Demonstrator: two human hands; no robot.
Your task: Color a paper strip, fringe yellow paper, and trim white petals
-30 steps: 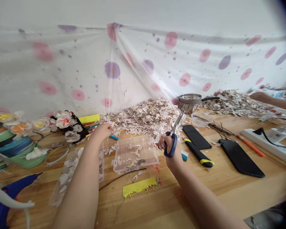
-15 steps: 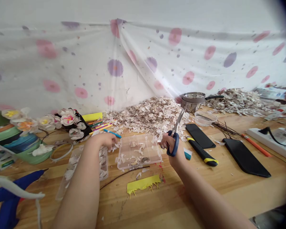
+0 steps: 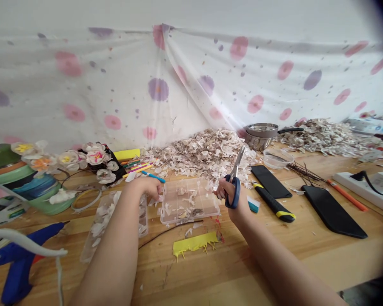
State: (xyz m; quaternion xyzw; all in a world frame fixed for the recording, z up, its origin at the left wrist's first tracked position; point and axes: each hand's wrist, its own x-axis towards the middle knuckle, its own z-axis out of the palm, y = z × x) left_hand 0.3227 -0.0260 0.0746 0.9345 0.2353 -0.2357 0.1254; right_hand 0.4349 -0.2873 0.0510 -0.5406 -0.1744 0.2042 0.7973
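Observation:
My right hand (image 3: 226,190) is closed around the dark blue handle of a pair of scissors (image 3: 238,163), whose metal blades point up and away. My left hand (image 3: 150,188) is bent down with its fingers together at the left edge of the clear plastic box (image 3: 191,216). Pale petal-like flakes lie by its fingertips; whether one is pinched is hidden. Inside that divided box are a few scattered flakes. Under my left forearm sits a second clear container (image 3: 86,250), with more whitish flakes in it.
Behind the box rises a large heap of flakes (image 3: 207,153). Metal bowls (image 3: 261,134), a black phone-like slab (image 3: 333,210) and a black-yellow cutter (image 3: 274,204) lie right. A blue glue gun (image 3: 22,259), artificial flowers (image 3: 97,157) and stacked bowls (image 3: 44,199) stand left. A yellow strip (image 3: 194,243) lies in front.
The view has shifted slightly, so things sit a little farther right. My left fingers have drawn closer together near the box's edge. The scissors stay in my right hand.

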